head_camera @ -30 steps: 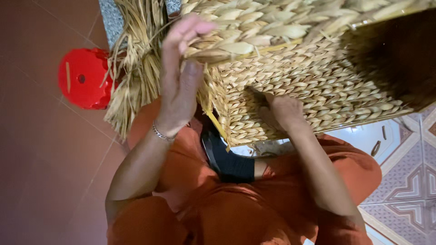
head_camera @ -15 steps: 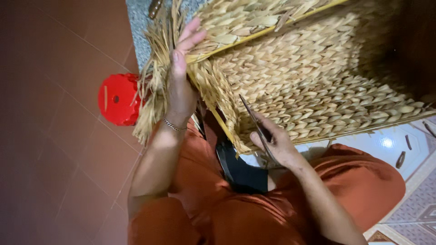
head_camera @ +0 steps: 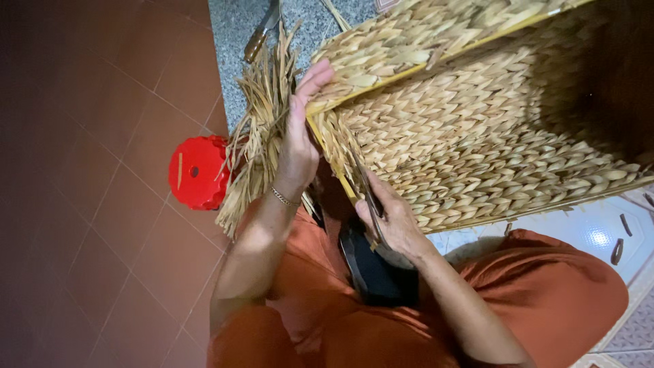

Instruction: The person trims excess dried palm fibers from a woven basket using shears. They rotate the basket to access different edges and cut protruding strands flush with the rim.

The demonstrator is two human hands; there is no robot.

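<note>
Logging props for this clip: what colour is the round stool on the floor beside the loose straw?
Bright red; the stool shows clearly in the head view, left of the straw.

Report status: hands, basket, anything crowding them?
Left hand grips woven basket rim. Right hand holds dark tool at basket's lower corner. Loose straw ends beside left hand; red stool nearby.
</note>
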